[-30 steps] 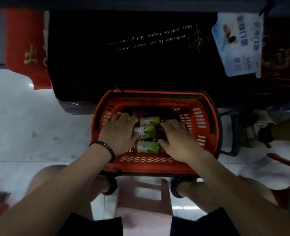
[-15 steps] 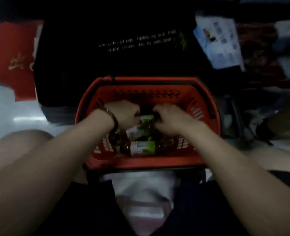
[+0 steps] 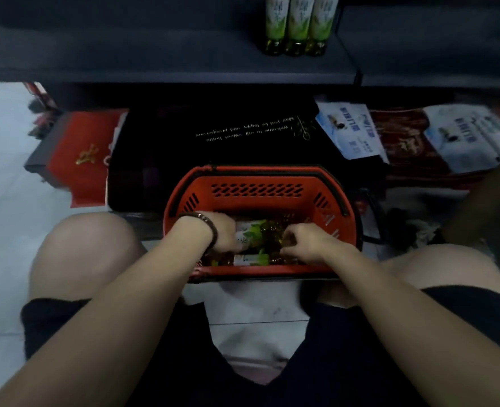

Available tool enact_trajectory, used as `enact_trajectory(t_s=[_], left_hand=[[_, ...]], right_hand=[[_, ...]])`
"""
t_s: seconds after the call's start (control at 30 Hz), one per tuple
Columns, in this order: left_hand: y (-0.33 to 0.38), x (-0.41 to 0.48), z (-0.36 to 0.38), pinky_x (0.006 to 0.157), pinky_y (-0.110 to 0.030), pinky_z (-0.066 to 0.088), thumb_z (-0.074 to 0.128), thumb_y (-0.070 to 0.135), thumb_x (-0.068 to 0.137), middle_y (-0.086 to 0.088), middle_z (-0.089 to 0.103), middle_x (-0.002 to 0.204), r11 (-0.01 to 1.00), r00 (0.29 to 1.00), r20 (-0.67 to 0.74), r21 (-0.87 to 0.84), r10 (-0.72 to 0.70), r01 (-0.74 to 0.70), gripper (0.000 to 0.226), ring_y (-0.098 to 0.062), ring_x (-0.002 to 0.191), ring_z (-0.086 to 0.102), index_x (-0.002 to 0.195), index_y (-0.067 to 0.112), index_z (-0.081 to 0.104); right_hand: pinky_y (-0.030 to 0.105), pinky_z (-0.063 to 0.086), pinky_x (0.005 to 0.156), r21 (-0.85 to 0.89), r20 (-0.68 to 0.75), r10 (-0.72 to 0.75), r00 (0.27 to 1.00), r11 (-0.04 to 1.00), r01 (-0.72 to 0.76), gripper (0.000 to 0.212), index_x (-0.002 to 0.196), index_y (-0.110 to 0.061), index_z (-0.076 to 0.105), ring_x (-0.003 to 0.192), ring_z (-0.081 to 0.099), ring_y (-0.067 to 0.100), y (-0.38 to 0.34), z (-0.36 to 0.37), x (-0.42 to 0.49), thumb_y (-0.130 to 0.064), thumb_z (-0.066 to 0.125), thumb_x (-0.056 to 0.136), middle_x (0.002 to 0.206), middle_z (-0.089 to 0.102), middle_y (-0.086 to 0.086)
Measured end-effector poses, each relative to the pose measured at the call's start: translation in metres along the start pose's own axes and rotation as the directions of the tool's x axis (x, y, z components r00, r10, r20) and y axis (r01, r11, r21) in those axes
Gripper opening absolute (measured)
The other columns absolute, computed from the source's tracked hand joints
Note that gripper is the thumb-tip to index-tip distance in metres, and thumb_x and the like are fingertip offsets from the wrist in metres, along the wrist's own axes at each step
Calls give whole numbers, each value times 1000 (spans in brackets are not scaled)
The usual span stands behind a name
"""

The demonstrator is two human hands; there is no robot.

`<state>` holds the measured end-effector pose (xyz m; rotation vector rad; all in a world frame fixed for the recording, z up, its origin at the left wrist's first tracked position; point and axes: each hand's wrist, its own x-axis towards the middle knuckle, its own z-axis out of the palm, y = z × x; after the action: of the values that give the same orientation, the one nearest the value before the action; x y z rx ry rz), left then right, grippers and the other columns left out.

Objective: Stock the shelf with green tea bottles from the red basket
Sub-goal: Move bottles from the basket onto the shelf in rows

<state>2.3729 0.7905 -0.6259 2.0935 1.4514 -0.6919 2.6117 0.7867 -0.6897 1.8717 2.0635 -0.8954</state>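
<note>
A red basket stands on the floor between my knees, with green tea bottles lying inside. My left hand, a dark bracelet on its wrist, grips a green-labelled bottle at its left end. My right hand curls round the amber end of a bottle in the basket; whether it is the same bottle I cannot tell. Another bottle lies along the near wall. Three green tea bottles stand upright on the dark shelf above.
A black mat with white lettering lies beyond the basket. A red box sits at the left, and white-and-blue packets lie at the right on a red patterned package. My bare knees flank the basket.
The view has tilted up, so the shelf with three bottles now shows. Both hands went from lying on top of the bottles to gripping among them deeper in the basket.
</note>
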Motion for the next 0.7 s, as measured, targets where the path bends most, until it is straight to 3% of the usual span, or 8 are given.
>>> enact_trajectory(t_s=[0.1, 0.17, 0.2, 0.3, 0.37, 0.47, 0.6, 0.7], left_hand=[[30, -12, 12, 93, -29, 55, 56, 49, 107, 6, 74, 126, 900, 955, -284, -387, 90, -200, 39, -17, 113, 70, 140, 30, 66], [26, -12, 35, 93, -29, 58, 61, 43, 105, 4, 75, 122, 854, 919, -392, -468, 30, -228, 35, -16, 108, 72, 138, 32, 66], [17, -5, 45, 94, -32, 59, 62, 43, 103, 0, 75, 123, 902, 926, -377, -394, 17, -177, 35, -21, 110, 73, 136, 29, 67], [5, 20, 46, 85, -35, 55, 58, 42, 102, -9, 74, 124, 998, 994, -103, -55, -24, 19, 32, -34, 113, 72, 123, 21, 71], [8, 32, 41, 87, -38, 55, 50, 36, 109, -12, 74, 123, 991, 999, -43, -136, 12, -18, 33, -34, 111, 70, 120, 14, 71], [5, 50, 43, 94, -46, 57, 46, 35, 113, -12, 72, 124, 978, 997, -71, -207, -2, -13, 32, -34, 112, 69, 128, 13, 65], [-3, 63, 44, 93, -38, 55, 49, 37, 111, -11, 70, 133, 989, 1000, -11, -147, -5, 4, 36, -32, 119, 67, 134, 15, 66], [0, 63, 45, 93, -38, 55, 51, 42, 110, -10, 71, 133, 974, 999, -48, -227, -10, -1, 39, -31, 120, 67, 137, 17, 66]], right_hand=[[26, 48, 82, -69, 125, 55, 991, 997, -47, 37, 119, -18, 73, 110, 70, 27, 5, 14, 7, -42, 78, 91, 115, 73, 5], [25, 45, 80, -40, 152, 64, 986, 997, -59, 42, 121, -19, 71, 110, 70, 25, 5, 22, 21, -42, 81, 88, 116, 72, 4], [26, 46, 81, -6, 165, 73, 984, 997, -73, 46, 124, -19, 69, 110, 69, 25, 6, 27, 32, -42, 81, 87, 120, 72, 5], [30, 53, 89, 56, 210, 115, 971, 990, -129, 58, 130, -16, 65, 117, 66, 29, 14, 41, 65, -45, 83, 84, 131, 67, 9], [34, 53, 101, 109, 251, 87, 964, 987, -117, 63, 136, -18, 63, 124, 61, 31, 16, 50, 74, -49, 82, 84, 141, 61, 10], [39, 50, 109, 264, 293, -1, 956, 961, -80, 64, 132, -30, 64, 124, 60, 27, 20, 64, 82, -50, 89, 76, 135, 61, 1], [35, 54, 98, 323, 332, 67, 941, 929, -181, 89, 139, -24, 60, 113, 62, 22, 21, 70, 94, -42, 97, 61, 131, 65, -1], [35, 59, 86, 318, 373, 88, 924, 923, -216, 113, 132, -23, 66, 106, 67, 20, 21, 82, 104, -64, 98, 32, 127, 69, -1]])
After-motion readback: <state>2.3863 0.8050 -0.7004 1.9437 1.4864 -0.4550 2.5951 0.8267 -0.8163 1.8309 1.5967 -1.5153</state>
